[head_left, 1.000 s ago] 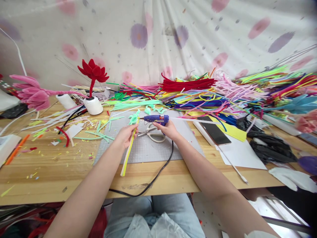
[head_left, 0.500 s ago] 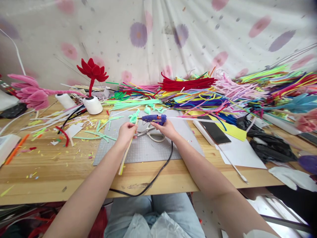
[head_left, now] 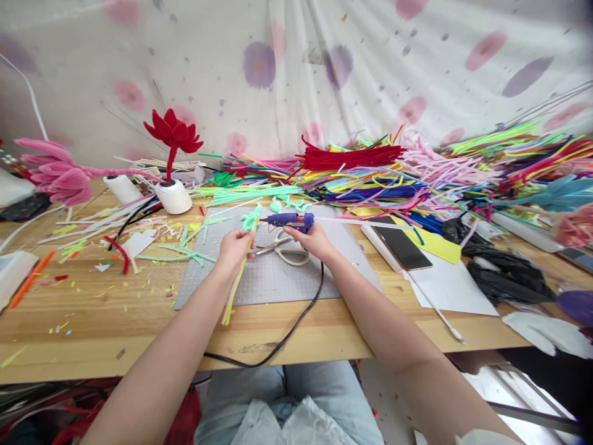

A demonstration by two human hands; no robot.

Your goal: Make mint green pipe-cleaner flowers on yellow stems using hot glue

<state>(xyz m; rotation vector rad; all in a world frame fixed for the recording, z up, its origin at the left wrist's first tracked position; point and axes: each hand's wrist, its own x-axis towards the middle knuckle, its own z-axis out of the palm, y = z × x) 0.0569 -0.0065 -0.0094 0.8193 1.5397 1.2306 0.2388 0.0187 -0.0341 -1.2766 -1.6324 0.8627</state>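
My left hand (head_left: pixel 237 248) pinches a bundle of yellow pipe cleaners (head_left: pixel 233 295), whose tail hangs down toward the table's front edge. At the top of this bundle sits a mint-green pipe-cleaner piece (head_left: pixel 251 217) with leaf-like loops. My right hand (head_left: pixel 313 240) is wrapped round a blue glue gun (head_left: pixel 290 220), nozzle pointing left at the top of the stem. A white glue stick (head_left: pixel 352 222) sticks out of the gun's back. Beneath the hands, scissors (head_left: pixel 290 252) lie on a grey cutting mat (head_left: pixel 273 288). Whether the nozzle touches the stem I cannot tell.
The gun's black cord (head_left: pixel 296 334) loops over the table's front edge. Piles of coloured pipe cleaners (head_left: pixel 352 158) line the back. A red flower (head_left: pixel 173 133) stands in a white pot (head_left: pixel 173 196) at left. A phone (head_left: pixel 402 244) lies at right.
The glue gun has shifted slightly right, its nozzle drawing back a little from the stem. My left hand has turned the yellow bundle slightly and moved a touch left.
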